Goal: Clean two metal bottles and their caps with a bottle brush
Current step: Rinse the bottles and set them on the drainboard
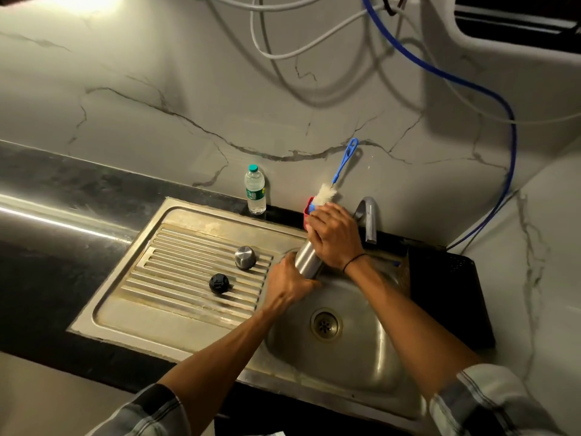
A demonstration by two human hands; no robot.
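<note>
Two caps, one black point(219, 283) and one steel point(245, 257), lay on the drainboard point(176, 278). The left hand point(290, 283) gripped the tilted bottle point(308, 258) at its base above the sink point(361, 357); the right hand point(334, 236) wrapped its top. The brush point(338, 177) stood behind, by the tap point(367, 218).

brushed steel bottle point(306, 259), stained steel sink point(371, 350)

Silver bottle point(306, 258), blue-handled white brush point(327, 194)

- Two caps point(245, 257) point(219, 283) lie on the drainboard point(176, 278), left of my sink basin point(361, 369).
- The plastic bottle point(255, 194) stands behind the drainboard, left of the tap point(367, 218).
</note>
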